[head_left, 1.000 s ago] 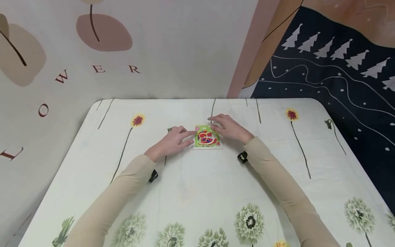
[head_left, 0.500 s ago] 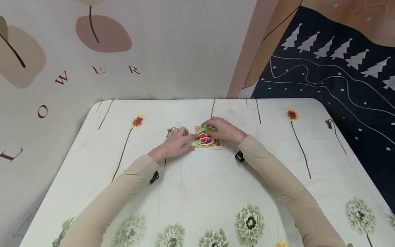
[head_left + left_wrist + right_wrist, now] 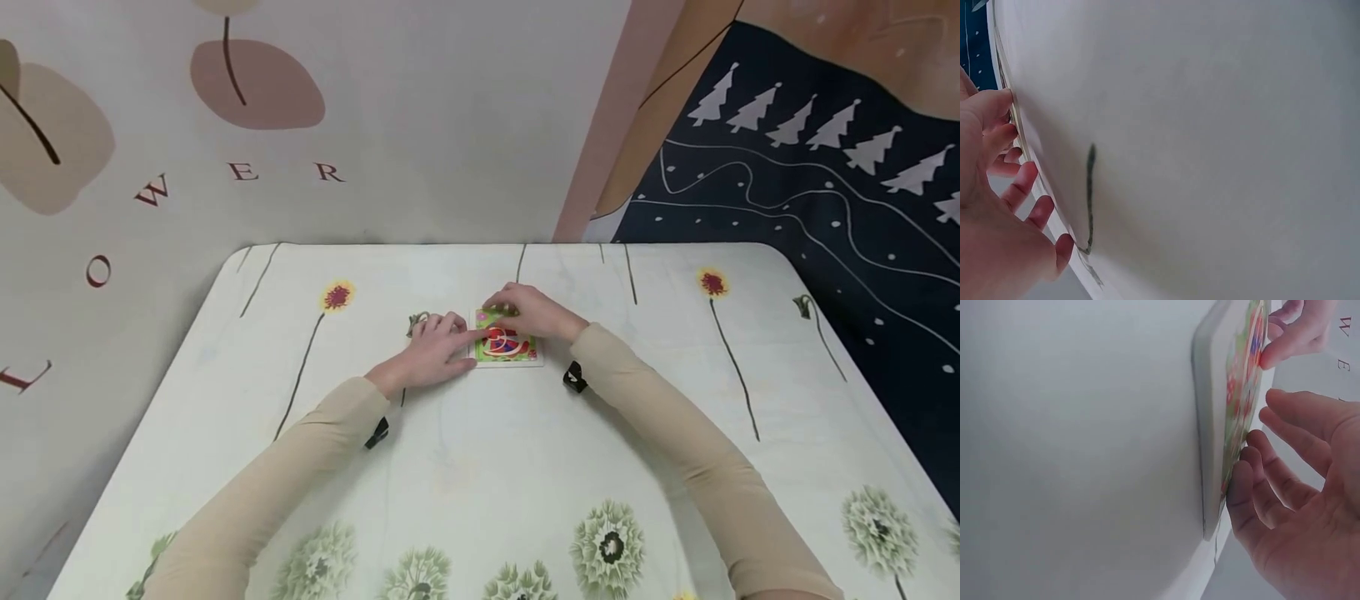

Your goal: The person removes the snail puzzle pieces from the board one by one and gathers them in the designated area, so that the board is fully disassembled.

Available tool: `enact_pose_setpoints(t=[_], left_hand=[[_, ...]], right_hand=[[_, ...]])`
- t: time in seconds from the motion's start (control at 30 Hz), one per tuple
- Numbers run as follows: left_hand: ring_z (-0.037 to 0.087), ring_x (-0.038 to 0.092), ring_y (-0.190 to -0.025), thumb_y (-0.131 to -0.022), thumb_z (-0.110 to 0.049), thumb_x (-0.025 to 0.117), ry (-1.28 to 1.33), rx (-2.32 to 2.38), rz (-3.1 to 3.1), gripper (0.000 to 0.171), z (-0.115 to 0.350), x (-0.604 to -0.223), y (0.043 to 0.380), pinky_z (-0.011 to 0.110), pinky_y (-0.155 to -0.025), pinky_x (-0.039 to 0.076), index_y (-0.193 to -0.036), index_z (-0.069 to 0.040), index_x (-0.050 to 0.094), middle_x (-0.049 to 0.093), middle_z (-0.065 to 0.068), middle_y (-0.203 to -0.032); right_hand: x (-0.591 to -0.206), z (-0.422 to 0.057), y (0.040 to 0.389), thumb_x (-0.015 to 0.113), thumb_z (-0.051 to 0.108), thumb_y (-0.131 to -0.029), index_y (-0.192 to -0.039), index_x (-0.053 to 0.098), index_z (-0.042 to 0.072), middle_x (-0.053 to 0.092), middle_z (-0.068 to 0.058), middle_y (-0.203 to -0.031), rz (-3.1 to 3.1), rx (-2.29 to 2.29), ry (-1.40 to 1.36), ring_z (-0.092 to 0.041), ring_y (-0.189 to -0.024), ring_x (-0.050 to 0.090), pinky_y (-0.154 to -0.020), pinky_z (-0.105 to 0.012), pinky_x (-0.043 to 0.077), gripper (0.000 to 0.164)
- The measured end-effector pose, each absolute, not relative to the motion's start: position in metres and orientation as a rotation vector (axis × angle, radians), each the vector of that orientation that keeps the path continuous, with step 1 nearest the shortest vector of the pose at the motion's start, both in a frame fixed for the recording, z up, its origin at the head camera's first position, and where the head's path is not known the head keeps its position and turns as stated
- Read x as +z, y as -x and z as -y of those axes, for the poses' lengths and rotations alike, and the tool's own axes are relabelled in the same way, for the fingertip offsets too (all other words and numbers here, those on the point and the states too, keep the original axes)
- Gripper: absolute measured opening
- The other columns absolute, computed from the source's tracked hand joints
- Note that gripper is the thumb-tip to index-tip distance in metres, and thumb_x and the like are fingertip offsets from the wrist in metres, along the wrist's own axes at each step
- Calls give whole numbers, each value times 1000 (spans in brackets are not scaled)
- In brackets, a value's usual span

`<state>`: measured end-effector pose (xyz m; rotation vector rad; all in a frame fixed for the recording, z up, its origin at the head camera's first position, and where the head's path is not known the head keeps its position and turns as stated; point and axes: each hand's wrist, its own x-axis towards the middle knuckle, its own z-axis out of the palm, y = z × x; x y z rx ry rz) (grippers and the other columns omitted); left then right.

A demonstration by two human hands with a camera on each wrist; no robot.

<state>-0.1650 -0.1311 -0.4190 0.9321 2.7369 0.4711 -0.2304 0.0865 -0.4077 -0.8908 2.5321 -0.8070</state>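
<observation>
A small square puzzle board (image 3: pixel 517 354) with a pale rim, a green ground and a red and blue snail-like picture lies flat on the table. My left hand (image 3: pixel 431 352) is at its left side, index finger stretched onto the picture and thumb by the lower left edge. Over the top right part is my right hand (image 3: pixel 538 312), covering that corner. In the right wrist view, loosely bent fingers (image 3: pixel 1244 500) of the right hand touch the board's edge, and nothing shows between its thumb and index. The left wrist view shows the left hand (image 3: pixel 1004 206) with fingers spread.
A white cloth with printed flowers covers the table (image 3: pixel 480 467). Behind it hangs a pale wall cloth (image 3: pixel 450 125) with printed letters. A dark cloth (image 3: pixel 810 183) with white trees hangs at the right. Black straps (image 3: pixel 575 377) sit at both wrists.
The right hand has moved left and slightly down over the board's top. My left index finger has slid further right onto the picture. The board stays almost in place.
</observation>
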Motion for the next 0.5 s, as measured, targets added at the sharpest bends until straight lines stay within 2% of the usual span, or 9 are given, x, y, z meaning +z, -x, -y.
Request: enact_pose_setpoints(t=[0.5], left_hand=[[27, 33, -102, -98, -36, 54, -942, 438, -2742, 52, 131, -423, 168, 49, -87, 26, -148, -27, 42, 42, 7, -123]], right_hand=[[-408, -79, 240, 62, 5, -94, -124, 63, 7, 56, -10, -115, -2487, -807, 821, -22, -95, 52, -80, -33, 44, 30]])
